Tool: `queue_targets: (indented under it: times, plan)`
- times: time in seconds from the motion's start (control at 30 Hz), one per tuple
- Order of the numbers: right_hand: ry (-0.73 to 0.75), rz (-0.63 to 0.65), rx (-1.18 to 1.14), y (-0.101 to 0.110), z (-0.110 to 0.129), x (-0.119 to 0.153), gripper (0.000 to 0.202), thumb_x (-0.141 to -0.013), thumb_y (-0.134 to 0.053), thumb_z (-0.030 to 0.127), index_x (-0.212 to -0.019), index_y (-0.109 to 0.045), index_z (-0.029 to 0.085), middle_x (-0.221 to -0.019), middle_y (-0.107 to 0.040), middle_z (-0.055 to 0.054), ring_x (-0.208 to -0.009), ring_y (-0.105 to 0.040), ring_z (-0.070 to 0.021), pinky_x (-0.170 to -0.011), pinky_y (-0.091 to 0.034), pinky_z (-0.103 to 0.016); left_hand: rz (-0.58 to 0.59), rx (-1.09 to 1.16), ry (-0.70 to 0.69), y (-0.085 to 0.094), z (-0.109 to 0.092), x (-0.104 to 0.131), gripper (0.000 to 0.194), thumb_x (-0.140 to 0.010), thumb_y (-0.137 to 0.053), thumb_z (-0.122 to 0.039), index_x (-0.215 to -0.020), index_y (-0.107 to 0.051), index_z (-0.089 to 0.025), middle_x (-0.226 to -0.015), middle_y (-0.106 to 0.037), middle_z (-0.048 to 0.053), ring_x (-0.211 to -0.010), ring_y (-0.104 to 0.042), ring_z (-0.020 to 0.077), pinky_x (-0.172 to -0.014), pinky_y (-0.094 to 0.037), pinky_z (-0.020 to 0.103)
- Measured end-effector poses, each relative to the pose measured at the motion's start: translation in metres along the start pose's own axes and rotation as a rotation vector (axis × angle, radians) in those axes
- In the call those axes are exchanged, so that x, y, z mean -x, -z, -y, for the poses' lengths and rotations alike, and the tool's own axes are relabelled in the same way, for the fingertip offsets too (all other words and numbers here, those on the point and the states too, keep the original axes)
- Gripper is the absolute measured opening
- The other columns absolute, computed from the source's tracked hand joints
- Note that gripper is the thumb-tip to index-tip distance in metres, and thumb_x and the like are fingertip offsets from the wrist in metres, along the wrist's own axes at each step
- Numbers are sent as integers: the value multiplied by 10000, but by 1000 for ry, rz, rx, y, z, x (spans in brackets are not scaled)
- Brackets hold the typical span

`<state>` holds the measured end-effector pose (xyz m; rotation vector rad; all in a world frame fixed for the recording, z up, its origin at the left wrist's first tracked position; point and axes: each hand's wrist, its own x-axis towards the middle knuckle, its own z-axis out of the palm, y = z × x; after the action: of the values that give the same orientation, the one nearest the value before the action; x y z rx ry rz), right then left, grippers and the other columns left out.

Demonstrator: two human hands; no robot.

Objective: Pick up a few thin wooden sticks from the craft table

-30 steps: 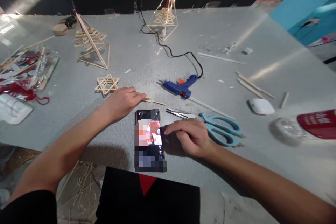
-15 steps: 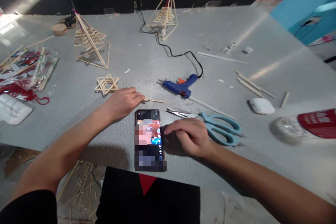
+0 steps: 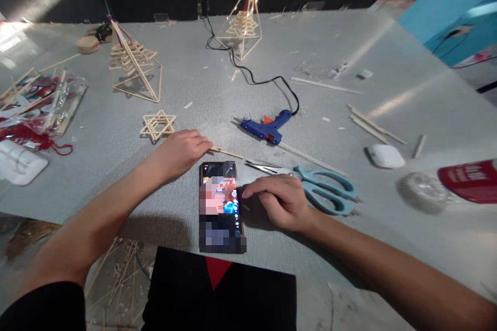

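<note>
My left hand (image 3: 186, 151) is closed on thin wooden sticks (image 3: 229, 153), whose ends stick out to the right past the fingertips. A phone (image 3: 221, 207) with a lit screen, partly pixelated, lies flat below it. Beside the phone's right edge rests my right hand (image 3: 281, 199), index finger stretched toward the screen and the other fingers curled; nothing shows in it. Scissors with blue handles (image 3: 330, 189) lie partly behind that hand. To the left of my left hand is a wooden stick star (image 3: 158, 125). Above the scissors lies a blue glue gun (image 3: 266, 128).
Two stick pyramids (image 3: 135, 62) (image 3: 243, 26) stand at the back. Bagged materials (image 3: 42, 103) and a white object (image 3: 21, 163) lie left. On the right are loose sticks (image 3: 376, 124), a white case (image 3: 385, 156) and a bottle with a red label (image 3: 469, 181).
The sticks in my left hand have tilted, their right end now slightly lower. Small lights now show on the back pyramid. My right hand has stayed beside the phone.
</note>
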<state>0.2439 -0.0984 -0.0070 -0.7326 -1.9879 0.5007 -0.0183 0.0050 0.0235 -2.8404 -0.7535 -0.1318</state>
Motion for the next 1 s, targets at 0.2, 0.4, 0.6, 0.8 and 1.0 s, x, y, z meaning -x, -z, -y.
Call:
queue_targets:
  times: [0.2, 0.4, 0.6, 0.8, 1.0]
  plan:
    - [9, 11, 7, 0, 1, -2, 314, -869, -413, 42, -871, -680, 207, -657, -730, 33, -502, -657, -96, -486, -488, -203, 36, 77, 9, 1, -4, -1, 297, -1017, -397, -175, -1192, -632, -126, -1086, -729, 108, -1066, -656, 203, -879, -519, 325]
    - [11, 6, 11, 0, 2, -3, 322, -865, -409, 42, -868, -687, 204, -672, -739, 27, -502, -656, -94, -491, -497, -205, 25, 67, 5, 2, -7, 0, 280, -1013, -404, -169, -1139, -649, -123, -1013, -730, 104, -1010, -656, 200, -849, -522, 323]
    - [-14, 12, 3, 1, 1, -1, 317, -852, -426, 53, -861, -702, 210, -654, -723, 31, -511, -655, -98, -490, -496, -203, 27, 16, 2, 3, -8, -1, 260, -993, -408, -123, -1094, -646, -94, -1040, -724, 110, -1019, -639, 217, -837, -529, 329]
    - [-38, -2, -14, -1, -2, 2, 322, -848, -434, 52, -872, -715, 207, -659, -723, 28, -526, -660, -101, -509, -501, -204, 73, 36, 35, 5, -8, -1, 278, -991, -389, -110, -1140, -623, -84, -1095, -704, 118, -1070, -616, 234, -883, -527, 343]
    - [7, 20, 33, -4, -2, 1, 307, -879, -424, 63, -878, -695, 208, -693, -740, 19, -528, -657, -103, -523, -501, -213, 45, 110, 52, 5, -2, 1, 274, -974, -397, -86, -1142, -612, -99, -1088, -695, 113, -1052, -599, 220, -903, -521, 339]
